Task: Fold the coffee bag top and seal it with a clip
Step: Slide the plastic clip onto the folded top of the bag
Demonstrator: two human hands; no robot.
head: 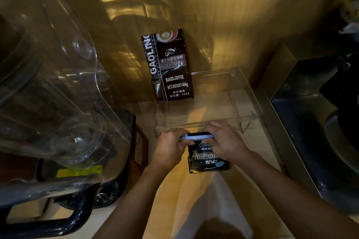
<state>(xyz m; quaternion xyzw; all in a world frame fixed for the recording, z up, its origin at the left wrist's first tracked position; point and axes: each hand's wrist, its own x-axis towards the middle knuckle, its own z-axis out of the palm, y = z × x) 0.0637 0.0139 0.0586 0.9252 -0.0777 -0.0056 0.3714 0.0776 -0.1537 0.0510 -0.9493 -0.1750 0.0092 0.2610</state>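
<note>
A small black coffee bag (207, 161) with white lettering stands on the counter in front of me. Across its folded top lies a pale blue-white clip (196, 137). My left hand (171, 147) pinches the clip's left end, thumb on the front. My right hand (223, 141) covers the clip's right end and the bag's upper right corner. Both hands grip the clip against the bag top; the fold itself is hidden under the clip and fingers.
A taller dark coffee bag (169, 66) leans on the wooden back wall. A clear plastic tray (244, 91) sits just behind my hands. A blender with a clear jug (48, 87) fills the left. A dark appliance (320, 132) stands at right.
</note>
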